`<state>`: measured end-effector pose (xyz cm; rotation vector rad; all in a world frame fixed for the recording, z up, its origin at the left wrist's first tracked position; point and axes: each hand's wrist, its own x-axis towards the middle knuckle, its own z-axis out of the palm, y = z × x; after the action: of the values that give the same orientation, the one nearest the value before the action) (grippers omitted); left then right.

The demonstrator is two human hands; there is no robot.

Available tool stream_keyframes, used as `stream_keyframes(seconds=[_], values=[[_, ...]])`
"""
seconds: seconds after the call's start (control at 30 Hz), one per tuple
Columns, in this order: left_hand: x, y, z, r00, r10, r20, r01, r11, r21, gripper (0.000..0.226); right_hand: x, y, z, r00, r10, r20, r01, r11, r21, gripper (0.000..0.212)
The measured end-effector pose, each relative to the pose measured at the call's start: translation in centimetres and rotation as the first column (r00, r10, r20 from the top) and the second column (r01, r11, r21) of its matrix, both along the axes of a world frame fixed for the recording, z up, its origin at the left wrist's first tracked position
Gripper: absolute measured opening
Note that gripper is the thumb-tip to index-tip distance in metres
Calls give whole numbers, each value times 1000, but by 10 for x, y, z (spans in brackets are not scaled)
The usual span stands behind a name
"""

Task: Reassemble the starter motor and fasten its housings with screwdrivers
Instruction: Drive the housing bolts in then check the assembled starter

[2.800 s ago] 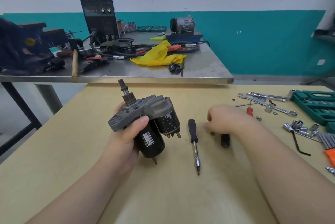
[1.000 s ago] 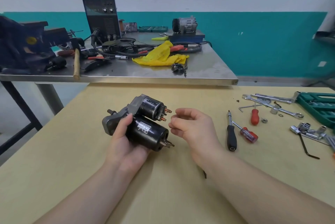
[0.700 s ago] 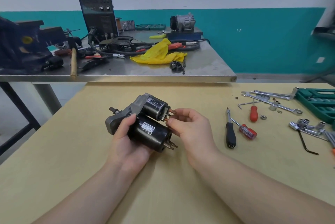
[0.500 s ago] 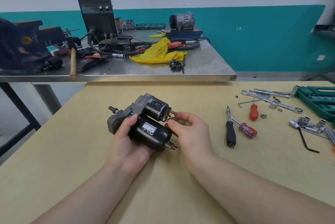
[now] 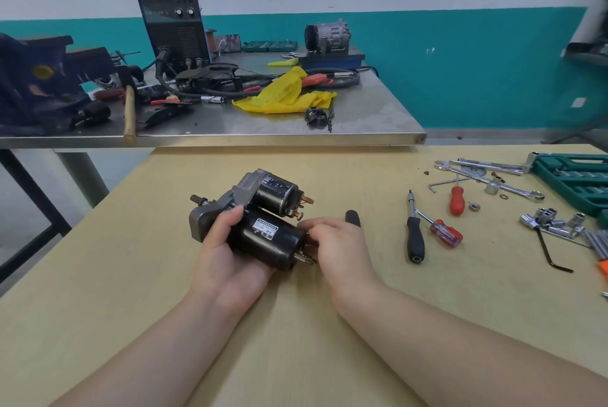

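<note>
At the far left, beyond your table, a steel workbench [image 5: 362, 123] carries a dark vise [image 5: 36, 84], a wooden-handled hammer [image 5: 129, 117], a black welding machine [image 5: 174, 28], a crumpled yellow cloth [image 5: 283, 94] and a grey compressor-like unit [image 5: 327, 35].

On the light wooden table [image 5: 131, 275] in front of you, your left hand [image 5: 227, 255] grasps the starter motor [image 5: 256, 222] from below, thumb curled over the grey nose housing, lifting it just above the tabletop. The motor lies on its side, its shaft pointing left and its copper terminal studs pointing right. The black solenoid sits on top of the larger black body, which bears a white label.

Your right hand [image 5: 339, 248] is at the motor's right end, fingers curled, fingertips pinching at the rear end cap near the protruding bolts. You cannot tell whether it holds a small part. Just behind this hand a black handle [image 5: 352, 217] pokes out.

Further right, well apart from the motor, lie a black-handled screwdriver [image 5: 414, 235], a clear red-handled screwdriver [image 5: 442, 230] touching it, and a red-handled screwdriver [image 5: 456, 197]. Beyond those lie wrenches [image 5: 487, 178], loose sockets [image 5: 549, 219], a bent hex key [image 5: 549, 252] and a green socket case [image 5: 579, 179] at the right edge.
</note>
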<state>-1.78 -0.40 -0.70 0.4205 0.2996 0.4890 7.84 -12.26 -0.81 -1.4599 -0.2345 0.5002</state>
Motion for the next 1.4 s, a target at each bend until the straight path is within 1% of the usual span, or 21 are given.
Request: stream_keyframes(seconds=[0.1, 0.17, 0.3, 0.4, 0.5, 0.6, 0.67, 0.73, 0.77, 0.87, 0.93, 1.03, 1.07, 1.17, 1.23, 1.33, 1.4], values=[[1, -1, 0, 1000, -1, -7, 1, 1000, 30, 25, 1, 0, 0, 1000, 0, -2, 0, 999, -38, 34], [1, -1, -1, 1000, -11, -12, 11, 999, 53, 22, -2, -1, 1, 1000, 17, 10, -17, 999, -46, 41], [-1, -1, 0, 1000, -16, 11, 16, 999, 36, 27, -2, -1, 5, 993, 71, 92, -59, 990, -131, 43], [0, -2, 2, 1000, 2, -5, -2, 1000, 23, 32, 1, -2, 5, 997, 53, 56, -47, 993, -110, 46], [-1, -1, 2, 1000, -14, -10, 14, 999, 29, 29, -2, -4, 7, 992, 82, 93, -73, 993, -95, 48], [0, 1, 1, 1000, 4, -11, -4, 1000, 11, 44, -3, -4, 8, 978, 174, 115, -150, 970, -193, 47], [1, 0, 2, 1000, 8, -8, -8, 1000, 8, 43, -2, -3, 9, 988, 140, 66, -127, 977, -170, 48], [1, 0, 2, 1000, -11, 1, 11, 1000, 14, 33, -3, -4, 10, 994, 95, 46, -90, 991, -104, 51], [0, 0, 1, 1000, -21, 2, 21, 1000, 20, 29, -5, -5, 12, 994, 98, 50, -93, 992, -87, 52], [-1, 2, -2, 1000, -19, 14, 18, 1000, 12, 33, -6, -6, 13, 986, 146, 82, -134, 980, -145, 52], [0, 2, -1, 1000, -16, 16, 16, 1000, 1, 32, -3, -6, 13, 990, 125, 61, -114, 981, -155, 51], [0, 1, 0, 999, -31, 4, 31, 999, 29, 26, -4, -6, 15, 995, 97, 8, -97, 994, -55, 52], [0, 1, 0, 999, -39, 6, 39, 999, 33, 28, -5, -7, 15, 994, 104, 18, -103, 993, -50, 54], [-1, 2, 0, 999, -44, 18, 44, 999, 19, 47, -4, -7, 14, 989, 142, 42, -135, 981, -143, 51], [0, 2, 0, 999, -38, 14, 37, 999, 8, 54, -4, -7, 14, 992, 124, 17, -120, 982, -145, 49], [0, 1, 1, 999, -32, 9, 32, 999, 4, 48, -7, -8, 15, 993, 116, 25, -114, 991, -70, 52], [0, 1, 0, 999, -34, 13, 34, 999, 3, 47, -8, -9, 16, 991, 131, 42, -128, 989, -70, 53]])
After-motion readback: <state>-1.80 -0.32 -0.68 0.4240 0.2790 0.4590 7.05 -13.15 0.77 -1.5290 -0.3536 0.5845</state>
